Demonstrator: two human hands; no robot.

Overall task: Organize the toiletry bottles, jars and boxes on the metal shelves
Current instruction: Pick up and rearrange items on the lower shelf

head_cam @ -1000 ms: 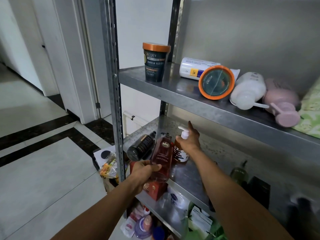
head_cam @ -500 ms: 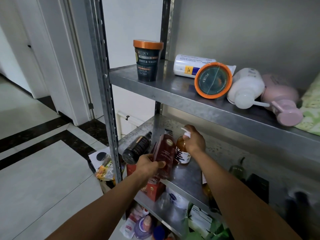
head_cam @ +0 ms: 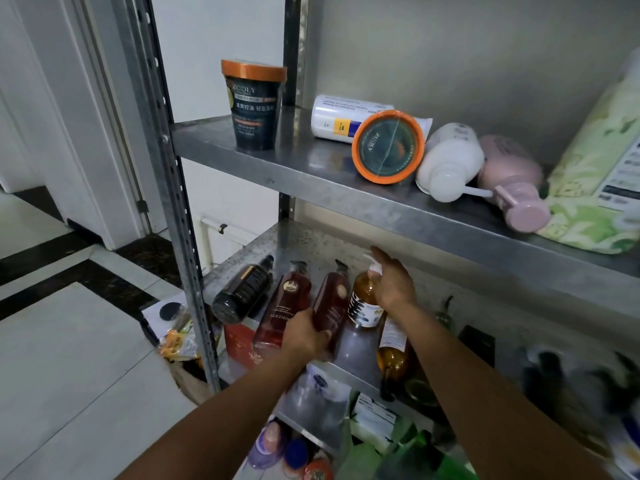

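On the middle metal shelf [head_cam: 311,244], the left hand [head_cam: 304,339] is clamped round the dark red plastic pump bottle [head_cam: 334,297] and the right hand [head_cam: 393,285] is curled on the amber pump bottle [head_cam: 363,299], which likely want easing gently together, side by side.

Two orange-lidded tubs [head_cam: 254,105] [head_cam: 388,147], two red bottles [head_cam: 284,313] [head_cam: 334,303], two amber bottles [head_cam: 363,303] [head_cam: 393,356], one black bottle [head_cam: 242,294].

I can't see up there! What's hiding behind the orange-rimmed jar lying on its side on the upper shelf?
A white bottle with a yellow and blue label lies behind the orange-rimmed jar. The jar covers part of it, so the rest of its label is hidden.
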